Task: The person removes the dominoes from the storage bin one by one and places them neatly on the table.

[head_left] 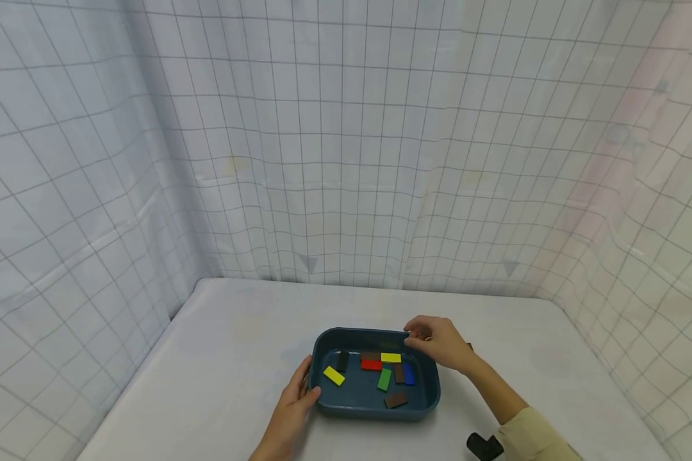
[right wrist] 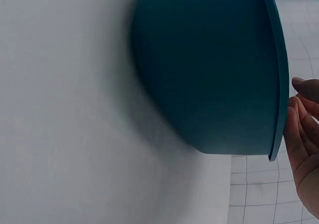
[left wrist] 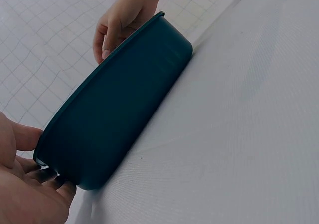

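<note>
— Where are your hands just now?

— My left hand rests against the near left end of the blue tray, thumb on the rim and fingers curled under its corner, so I count that as a steadying hold. My right hand hangs over the tray's far right corner with its fingers bent down toward the rim. Whether those fingers pinch anything I cannot tell; the fingertips hide it.

— And the pieces?

— They lie flat on the tray floor, between my two hands. Just under my right fingers is a yellow block, touching a red block. A green block, a blue block and a brown block sit nearer to me. Another yellow block lies just beside my left thumb, with a dark block behind it.

— Which step would you call this?

— Reaching in for a piece, I judge, while the left hand keeps the tray from sliding on the white table.

— What does the next move need?

— Lowering my right fingertips onto one flat block only. They lie close together, so I would want a narrow pinch across its long edges, and no nudging of its neighbour.
</note>
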